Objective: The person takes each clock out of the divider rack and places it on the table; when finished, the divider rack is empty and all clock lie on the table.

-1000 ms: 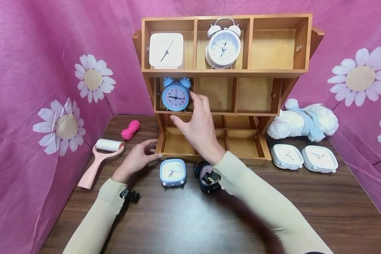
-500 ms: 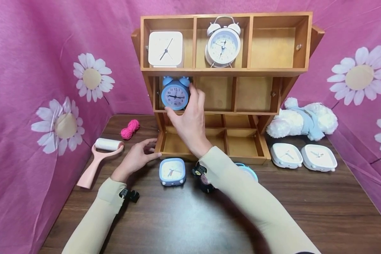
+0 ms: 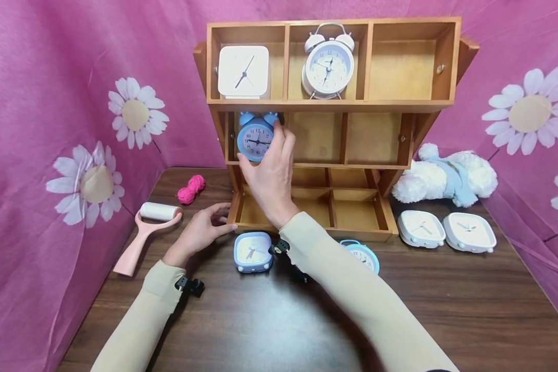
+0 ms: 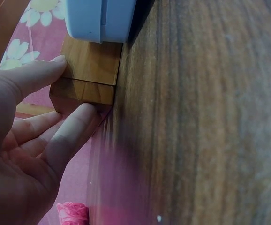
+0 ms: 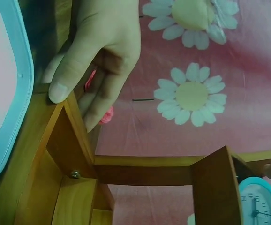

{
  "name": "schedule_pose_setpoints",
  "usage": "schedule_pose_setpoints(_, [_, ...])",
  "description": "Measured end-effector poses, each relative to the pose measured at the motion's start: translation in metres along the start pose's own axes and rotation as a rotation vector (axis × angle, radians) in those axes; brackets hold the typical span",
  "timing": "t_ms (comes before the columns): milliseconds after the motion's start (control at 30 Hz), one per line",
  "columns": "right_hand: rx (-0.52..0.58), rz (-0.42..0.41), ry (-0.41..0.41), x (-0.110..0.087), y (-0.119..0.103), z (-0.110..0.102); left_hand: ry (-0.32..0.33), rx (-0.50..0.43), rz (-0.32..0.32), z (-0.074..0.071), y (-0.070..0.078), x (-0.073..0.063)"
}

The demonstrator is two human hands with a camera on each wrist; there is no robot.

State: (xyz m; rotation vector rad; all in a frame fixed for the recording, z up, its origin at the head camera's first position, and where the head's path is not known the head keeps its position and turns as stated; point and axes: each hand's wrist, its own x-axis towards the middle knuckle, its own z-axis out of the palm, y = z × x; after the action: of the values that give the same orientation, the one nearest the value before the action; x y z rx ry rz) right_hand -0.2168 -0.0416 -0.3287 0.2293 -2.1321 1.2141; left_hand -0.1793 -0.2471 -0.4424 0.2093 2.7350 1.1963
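Observation:
A blue twin-bell alarm clock (image 3: 252, 140) stands in the middle tier's left compartment of the wooden shelf (image 3: 335, 107). My right hand (image 3: 273, 178) holds it, thumb at its lower left and fingers over its right side. In the right wrist view, the clock (image 5: 256, 201) shows at the lower right, beside a blurred fingertip. My left hand (image 3: 199, 230) grips the shelf's bottom left front corner. Close up in the left wrist view, its thumb lies on one face of that corner (image 4: 91, 65) and the fingers touch the end.
A square blue clock (image 3: 253, 251) and a light-blue clock (image 3: 365, 257) lie before the shelf; a dark clock is mostly hidden under my right forearm. White clocks (image 3: 420, 229), a plush toy (image 3: 446, 175), pink yarn (image 3: 191, 189) and a lint roller (image 3: 141, 235) flank it.
My right hand has moved left and closed in around the blue alarm clock. The forearm now covers most of the dark clock and uncovers the light-blue one. My left hand stays put.

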Motion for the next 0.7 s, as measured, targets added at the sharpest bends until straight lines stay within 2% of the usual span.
schedule_pose_setpoints(367, [-0.029, -0.026, 0.091, -0.002, 0.000, 0.020, -0.004, -0.011, -0.002, 0.000, -0.002, 0.002])
schedule_pose_setpoints(700, [-0.099, -0.038, 0.101, -0.004, 0.006, 0.033, 0.000, -0.006, 0.002, 0.001, -0.002, 0.001])
